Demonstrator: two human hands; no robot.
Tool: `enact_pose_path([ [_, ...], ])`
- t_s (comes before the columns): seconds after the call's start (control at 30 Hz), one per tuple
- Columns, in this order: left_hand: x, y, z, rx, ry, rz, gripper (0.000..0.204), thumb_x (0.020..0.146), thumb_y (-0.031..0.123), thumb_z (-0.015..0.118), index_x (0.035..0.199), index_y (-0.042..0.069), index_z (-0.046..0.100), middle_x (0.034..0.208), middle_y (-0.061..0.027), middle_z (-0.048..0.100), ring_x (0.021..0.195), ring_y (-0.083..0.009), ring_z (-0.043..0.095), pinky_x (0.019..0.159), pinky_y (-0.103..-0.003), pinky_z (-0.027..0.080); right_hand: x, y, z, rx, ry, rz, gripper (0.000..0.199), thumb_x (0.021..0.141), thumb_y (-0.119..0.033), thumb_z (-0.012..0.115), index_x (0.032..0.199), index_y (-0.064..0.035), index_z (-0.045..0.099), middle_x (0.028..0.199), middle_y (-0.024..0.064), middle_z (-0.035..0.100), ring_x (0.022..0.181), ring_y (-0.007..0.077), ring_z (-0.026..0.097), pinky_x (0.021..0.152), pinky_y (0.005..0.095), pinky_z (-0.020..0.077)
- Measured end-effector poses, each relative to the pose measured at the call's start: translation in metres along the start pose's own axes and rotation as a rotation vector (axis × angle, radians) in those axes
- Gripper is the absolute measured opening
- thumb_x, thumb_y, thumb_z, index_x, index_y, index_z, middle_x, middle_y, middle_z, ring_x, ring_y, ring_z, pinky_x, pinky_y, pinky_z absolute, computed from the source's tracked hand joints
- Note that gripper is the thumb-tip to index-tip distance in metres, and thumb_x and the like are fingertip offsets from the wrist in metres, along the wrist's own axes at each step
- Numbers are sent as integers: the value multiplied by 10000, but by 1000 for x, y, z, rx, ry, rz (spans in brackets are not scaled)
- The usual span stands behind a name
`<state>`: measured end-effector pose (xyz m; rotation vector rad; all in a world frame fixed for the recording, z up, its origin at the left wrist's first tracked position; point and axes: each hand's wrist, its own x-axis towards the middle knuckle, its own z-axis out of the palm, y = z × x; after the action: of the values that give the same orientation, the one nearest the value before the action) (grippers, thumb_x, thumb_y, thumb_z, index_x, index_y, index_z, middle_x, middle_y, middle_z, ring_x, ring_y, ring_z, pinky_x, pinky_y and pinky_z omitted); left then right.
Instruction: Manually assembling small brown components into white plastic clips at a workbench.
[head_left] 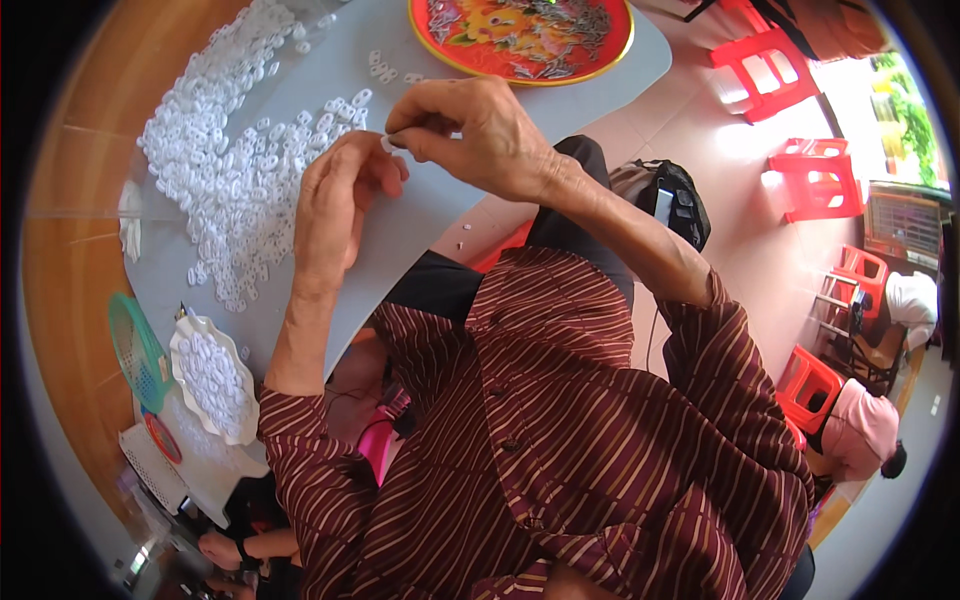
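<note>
My left hand (330, 200) is raised over the grey table, its fingers curled in and pinching a small white plastic piece (389, 146) at the fingertips. My right hand (478, 130) meets it from the right. Thumb and forefinger are pressed together right at that piece, and what they grip is too small and dark to make out. Beneath and left of my hands spreads a large heap of white plastic pieces (235, 165), small ovals with holes. Several similar pieces (382, 70) lie apart, near a round red tray (425, 45) with small grey metal parts in it.
A scalloped white dish (249, 425) of white pieces stands at the table's left, beside a green basket (125, 335). Another person's hand (220, 550) shows at lower left. Red plastic stools (765, 70) and a black bag (683, 200) are on the floor to the right.
</note>
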<state>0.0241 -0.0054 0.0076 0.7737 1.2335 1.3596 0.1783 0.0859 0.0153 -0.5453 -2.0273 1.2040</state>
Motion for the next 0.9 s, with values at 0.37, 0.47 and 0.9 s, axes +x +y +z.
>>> enact_pose_path([
  [0.37, 10, -11, 2, -253, -165, -49, 231, 924, 211, 526, 880, -7, 589, 662, -58, 565, 714, -170, 555, 696, -278, 456, 7, 2, -30, -242, -126, -441, 110, 775, -47, 595, 879, -13, 602, 779, 121, 597, 709, 307, 608, 632, 368, 498],
  [0.47, 6, -12, 1, -174, -52, -11, 203, 919, 187, 536, 908, -7, 597, 692, -64, 593, 738, -165, 569, 712, -279, 464, 22, 18, -59, -425, 1, -348, 112, 753, -83, 628, 852, -31, 625, 749, 126, 612, 675, 297, 615, 622, 371, 498],
  [0.9, 1, -10, 10, -86, -51, -9, 133, 886, 114, 519, 938, 3, 570, 739, -79, 607, 795, -157, 565, 775, -291, 448, 54, 48, -121, -612, -106, -44, 160, 724, -93, 604, 840, 8, 650, 781, 202, 634, 764, 308, 629, 691, 397, 487],
])
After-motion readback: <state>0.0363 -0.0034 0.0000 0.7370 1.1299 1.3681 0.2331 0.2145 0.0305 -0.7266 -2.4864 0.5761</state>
